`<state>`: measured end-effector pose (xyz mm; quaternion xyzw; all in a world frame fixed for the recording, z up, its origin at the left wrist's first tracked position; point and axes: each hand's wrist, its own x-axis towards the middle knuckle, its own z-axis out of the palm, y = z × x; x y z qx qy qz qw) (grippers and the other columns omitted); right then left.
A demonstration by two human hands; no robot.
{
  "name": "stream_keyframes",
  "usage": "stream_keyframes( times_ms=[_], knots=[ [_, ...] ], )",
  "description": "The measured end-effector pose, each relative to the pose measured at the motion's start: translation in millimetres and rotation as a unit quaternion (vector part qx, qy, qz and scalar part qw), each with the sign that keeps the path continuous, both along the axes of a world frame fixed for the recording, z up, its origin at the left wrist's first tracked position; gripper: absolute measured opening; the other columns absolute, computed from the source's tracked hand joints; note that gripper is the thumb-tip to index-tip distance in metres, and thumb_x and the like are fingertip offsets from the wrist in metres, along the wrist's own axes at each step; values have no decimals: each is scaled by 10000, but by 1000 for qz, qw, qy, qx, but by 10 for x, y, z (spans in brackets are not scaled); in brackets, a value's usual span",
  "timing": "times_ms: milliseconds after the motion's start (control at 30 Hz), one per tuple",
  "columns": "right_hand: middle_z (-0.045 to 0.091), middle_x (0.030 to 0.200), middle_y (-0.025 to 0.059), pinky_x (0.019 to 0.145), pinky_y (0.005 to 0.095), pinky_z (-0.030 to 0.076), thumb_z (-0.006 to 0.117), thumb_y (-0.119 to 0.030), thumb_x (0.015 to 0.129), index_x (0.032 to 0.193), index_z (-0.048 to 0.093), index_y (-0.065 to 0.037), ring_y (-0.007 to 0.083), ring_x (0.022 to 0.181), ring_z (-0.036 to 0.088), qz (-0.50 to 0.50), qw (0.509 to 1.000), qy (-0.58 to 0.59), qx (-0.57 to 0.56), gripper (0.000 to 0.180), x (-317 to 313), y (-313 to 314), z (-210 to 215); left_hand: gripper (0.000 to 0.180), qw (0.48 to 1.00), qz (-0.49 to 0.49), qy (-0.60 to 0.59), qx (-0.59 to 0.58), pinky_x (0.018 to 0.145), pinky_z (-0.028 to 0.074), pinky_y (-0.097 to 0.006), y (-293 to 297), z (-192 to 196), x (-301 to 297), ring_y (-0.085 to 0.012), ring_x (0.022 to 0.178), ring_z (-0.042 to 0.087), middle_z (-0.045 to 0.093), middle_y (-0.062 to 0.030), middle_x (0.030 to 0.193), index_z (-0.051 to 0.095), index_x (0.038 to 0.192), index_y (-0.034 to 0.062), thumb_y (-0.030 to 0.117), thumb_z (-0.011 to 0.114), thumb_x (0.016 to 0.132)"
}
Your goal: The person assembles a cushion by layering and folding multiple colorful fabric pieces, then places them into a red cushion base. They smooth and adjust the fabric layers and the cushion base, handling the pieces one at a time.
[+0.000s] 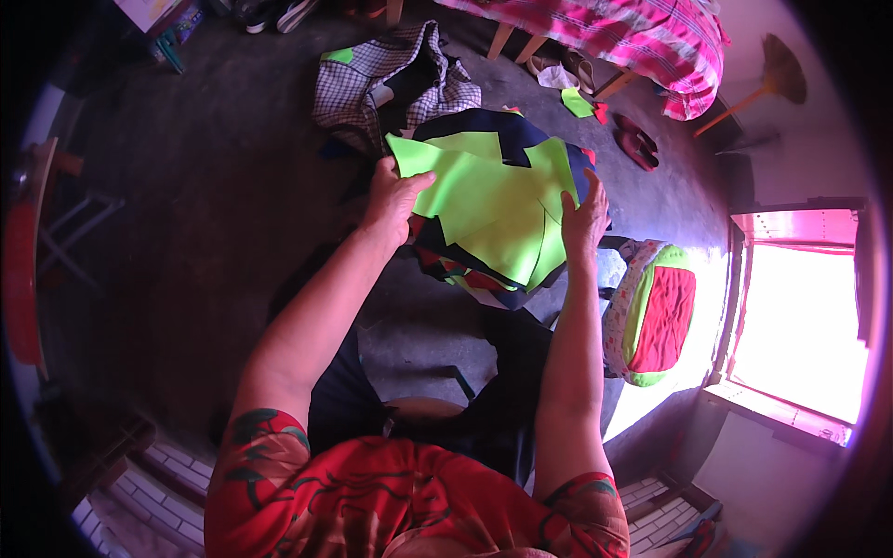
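Note:
A large piece of bright lime-green fabric (484, 195) spreads across a pile of cut cloth pieces in front of me. My left hand (395, 197) grips its left edge, with the thumb on top and the fingers out of sight beneath. At the right side, my right hand (584, 212) pinches the green fabric's edge near a raised corner. Dark navy cloth (470, 123) and red scraps (479, 279) show around and under the green piece. What supports the pile is hidden.
Checked cloth (358, 88) lies crumpled beyond the pile. Right of it sits a red-and-green cushion-like bundle (662, 316). Dark red shoes (636, 144) and a green scrap (577, 102) lie near a bed with a pink plaid cover (614, 33). A broom (781, 74) leans at the right wall.

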<state>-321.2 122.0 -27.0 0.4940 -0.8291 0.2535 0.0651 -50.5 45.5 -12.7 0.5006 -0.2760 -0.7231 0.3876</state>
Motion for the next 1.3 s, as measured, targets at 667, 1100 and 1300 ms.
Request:
stream_keyframes(
  times_ms=[667,1100,1300],
  knots=[
    [174,1494,137,1068,576,93,485,-534,840,1395,335,-238,351,1380,129,115,983,31,143,646,820,-65,-296,433,643,-392,-473,-457,929,412,-455,456,-45,-211,-367,1209,405,360,-217,1336,506,1124,42,157,675,742],
    [195,1473,163,1033,611,122,508,-510,832,1367,379,-219,377,1363,153,111,987,11,118,622,871,-64,-280,365,614,-393,-495,-472,891,437,-435,393,10,-211,-351,1129,478,407,-167,1300,525,1077,67,132,673,749],
    [268,1427,190,1029,575,174,528,-390,866,1317,435,-139,373,1337,214,90,994,-55,13,525,1124,-128,177,257,641,-294,-444,-552,771,461,-428,290,-1,-305,-343,936,575,572,-147,1075,575,981,62,151,664,757]
  ],
)
